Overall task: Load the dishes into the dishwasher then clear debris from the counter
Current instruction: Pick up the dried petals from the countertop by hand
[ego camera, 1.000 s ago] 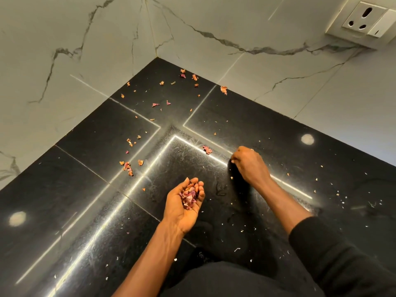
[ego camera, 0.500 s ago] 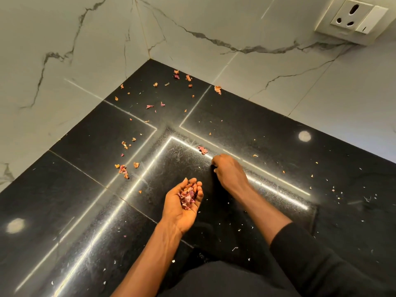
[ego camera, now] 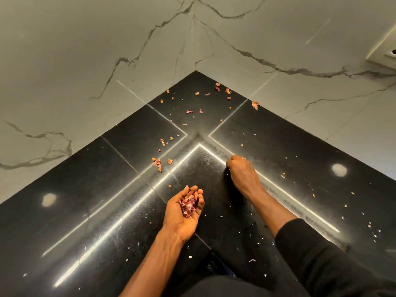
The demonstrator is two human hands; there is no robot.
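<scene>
**A palmful of debris over a corner counter**

Pale veined walls [ego camera: 85, 61] meet in a corner behind a black counter [ego camera: 85, 189], which shines with strips of reflected light. A socket [ego camera: 385, 54] shows at the right edge of the wall.

The right arm, in a black sleeve [ego camera: 321, 254], reaches forward. The right hand [ego camera: 242, 172] is knuckles-up with its fingers curled down to the counter. They hide whatever may be pinched beneath, so I cannot tell whether it holds anything.

The left hand [ego camera: 182, 213] is palm-up just above the counter, cupped like a small bowl with the fingers bent upward. In it lies a heap of debris [ego camera: 189, 203], pink and orange dry bits.

More flakes [ego camera: 157, 162] lie loose on the counter. One cluster is left of the right hand, others are scattered toward the corner, and pale specks lie along the right side.
</scene>
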